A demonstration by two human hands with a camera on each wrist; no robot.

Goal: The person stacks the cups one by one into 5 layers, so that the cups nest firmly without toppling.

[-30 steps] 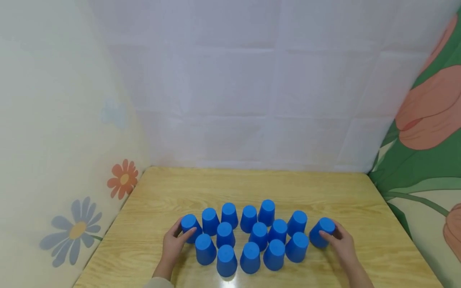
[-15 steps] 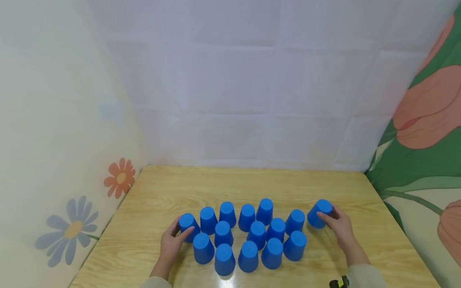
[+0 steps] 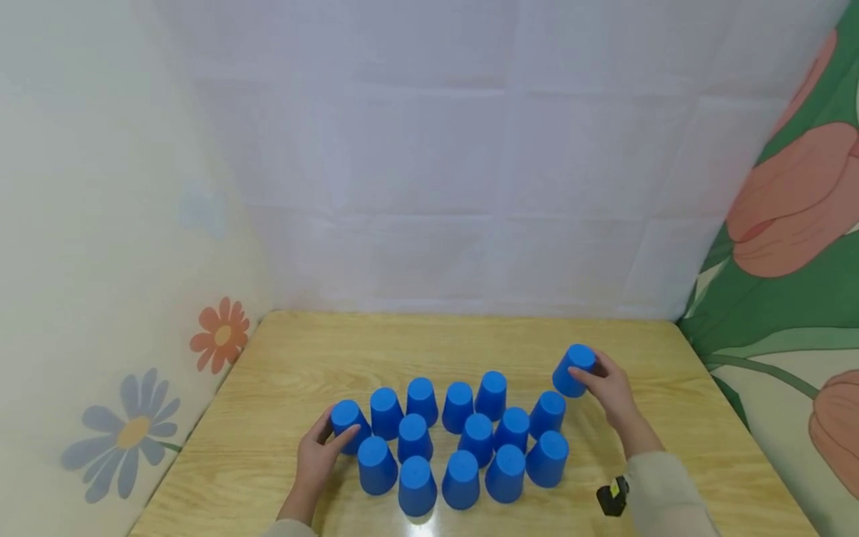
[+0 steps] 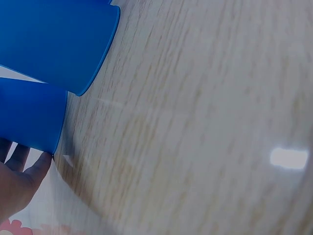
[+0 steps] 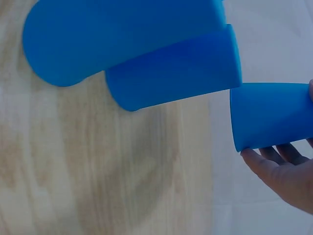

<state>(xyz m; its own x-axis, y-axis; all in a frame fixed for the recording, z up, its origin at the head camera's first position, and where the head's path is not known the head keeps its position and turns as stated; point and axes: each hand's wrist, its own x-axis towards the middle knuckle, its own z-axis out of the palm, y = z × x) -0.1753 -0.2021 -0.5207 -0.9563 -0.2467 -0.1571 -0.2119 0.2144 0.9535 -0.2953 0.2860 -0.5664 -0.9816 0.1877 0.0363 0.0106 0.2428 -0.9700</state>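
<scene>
In the head view, the right hand holds a blue cup at the far right of the table, just beyond a standing cup. Bringing it nearer and low could, I think, knock that one. Thumb and fingers are spread only as wide as the cup, grasping its sides. At the left end, the left hand grasps an end cup; a careless push rightward might jostle the neighbouring cup.

The left wrist view shows little room between the end cup and another, so a twist might make them clash. Fingertips touch its side by the rim; how firmly, I can't tell.

In the right wrist view, a fingertip sits right at the held cup's rim, so a loose grip could let it slip. Two other cups crowd close; their true gap is unclear.
</scene>
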